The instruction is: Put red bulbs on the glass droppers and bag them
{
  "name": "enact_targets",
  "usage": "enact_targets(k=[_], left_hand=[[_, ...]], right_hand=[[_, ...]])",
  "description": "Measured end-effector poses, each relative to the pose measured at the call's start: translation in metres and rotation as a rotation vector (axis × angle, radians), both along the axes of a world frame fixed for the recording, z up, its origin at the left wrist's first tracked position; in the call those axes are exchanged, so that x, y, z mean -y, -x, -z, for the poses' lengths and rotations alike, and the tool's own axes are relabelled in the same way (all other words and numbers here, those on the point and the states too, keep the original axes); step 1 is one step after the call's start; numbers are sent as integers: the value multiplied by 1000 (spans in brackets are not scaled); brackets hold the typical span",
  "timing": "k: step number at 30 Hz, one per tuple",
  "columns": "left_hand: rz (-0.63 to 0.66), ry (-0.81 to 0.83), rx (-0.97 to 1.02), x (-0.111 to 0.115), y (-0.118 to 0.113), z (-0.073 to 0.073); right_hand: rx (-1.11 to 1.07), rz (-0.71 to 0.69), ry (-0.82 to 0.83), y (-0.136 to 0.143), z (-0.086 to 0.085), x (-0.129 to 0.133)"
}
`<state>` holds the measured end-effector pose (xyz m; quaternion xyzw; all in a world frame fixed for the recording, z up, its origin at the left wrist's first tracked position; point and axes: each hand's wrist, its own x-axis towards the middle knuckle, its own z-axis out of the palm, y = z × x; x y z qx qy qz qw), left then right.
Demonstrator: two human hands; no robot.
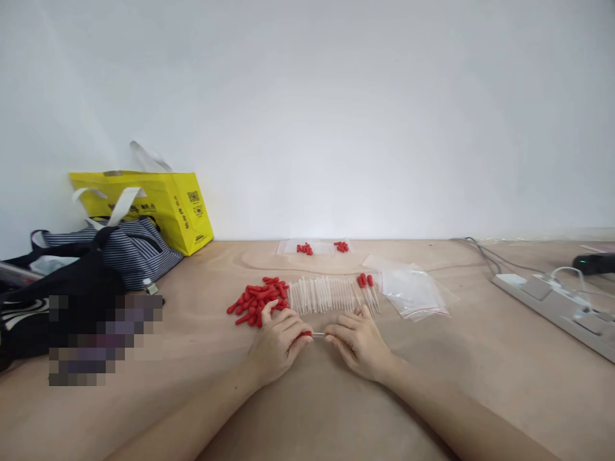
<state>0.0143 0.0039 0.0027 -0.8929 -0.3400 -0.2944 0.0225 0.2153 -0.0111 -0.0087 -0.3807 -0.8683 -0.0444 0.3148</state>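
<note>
Between finger and thumb, my left hand (283, 339) grips a red rubber dropper bulb (305, 333). My right hand (358, 339) pinches a thin clear glass dropper tube (318, 335), whose left end meets the bulb. Whether the tube sits inside the bulb is hidden by my fingers. Beyond my left hand lies a heap of red rubber bulbs (257, 298). A row of clear tubes (321, 294) lies side by side past both hands. At the row's right end are two droppers (369, 291) with red bulbs on them.
Clear zip bags (413, 291) lie to the right of the row. Near the wall, another clear bag (321, 246) has small red bulbs by it. A yellow bag (187, 218), a striped bag (139, 253) and a black bag (72, 301) stand left. A white power strip (557, 307) lies right.
</note>
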Motion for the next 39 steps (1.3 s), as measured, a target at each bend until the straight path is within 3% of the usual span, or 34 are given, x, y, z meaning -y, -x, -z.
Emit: enact_targets(k=[5, 8, 10, 13, 16, 18, 25, 39], left_hand=[[14, -20, -7, 0, 1, -1], [-48, -39, -4, -2, 5, -2], [-151, -67, 6, -6, 10, -1], [-305, -98, 16, -14, 21, 1], [-378, -97, 2, -22, 30, 4], [-389, -99, -13, -24, 33, 4], [-334, -137, -102, -26, 36, 5], [-370, -184, -114, -43, 37, 9]], right_hand=[[70, -13, -17, -2, -1, 3], [41, 31, -2, -8, 2, -4], [-51, 155, 34, -17, 4, -14], [-196, 477, 97, -35, 5, -35], [-198, 756, 185, -46, 6, -50], [-152, 835, 233, -46, 6, -55], [-2, 917, 326, -33, 8, -62], [104, 899, 354, -28, 0, -62]])
